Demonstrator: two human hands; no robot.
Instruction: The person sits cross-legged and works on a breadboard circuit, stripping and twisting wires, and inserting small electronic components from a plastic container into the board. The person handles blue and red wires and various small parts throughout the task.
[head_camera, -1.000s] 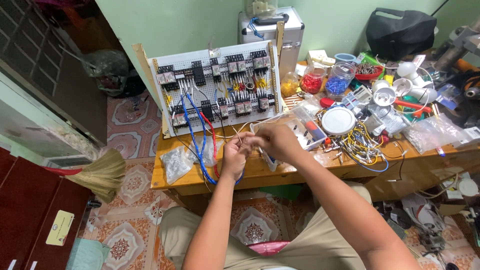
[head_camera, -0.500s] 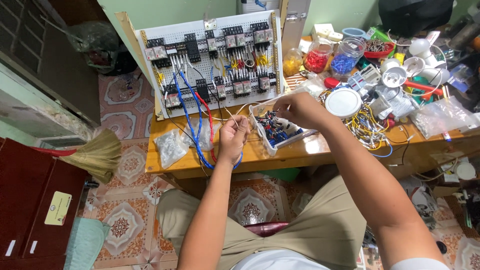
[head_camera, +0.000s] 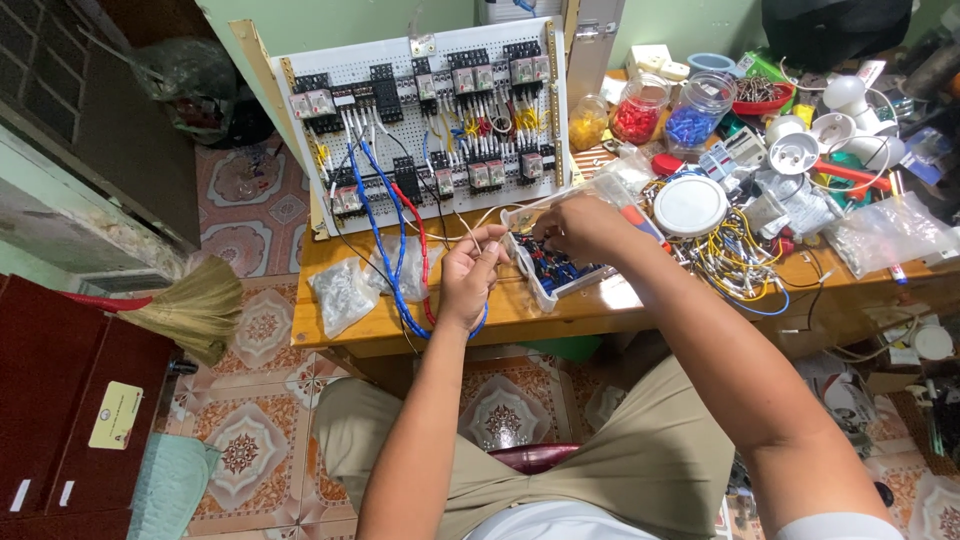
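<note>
My left hand (head_camera: 468, 272) is pinched on a thin pale wire (head_camera: 478, 222) that runs up toward the white control panel (head_camera: 430, 125), a perforated board with black relays and red, blue and yellow wiring. My right hand (head_camera: 583, 222) reaches into a small clear plastic box (head_camera: 545, 283) of blue and red connectors lying on the wooden table (head_camera: 520, 312); its fingertips are curled into the box and what they grip is hidden. Both hands are close together at the table's front.
Two clear bags of small parts (head_camera: 342, 292) lie left of my hands. To the right are a white round lid (head_camera: 689, 205), a tangle of yellow wires (head_camera: 735, 255), jars of red (head_camera: 638, 110) and blue (head_camera: 697, 105) pieces and white lamp holders (head_camera: 795, 150). A broom (head_camera: 185, 308) lies on the tiled floor.
My right hand has moved from beside the left hand down into the connector box. My left hand stays holding the wire. The view has shifted lower.
</note>
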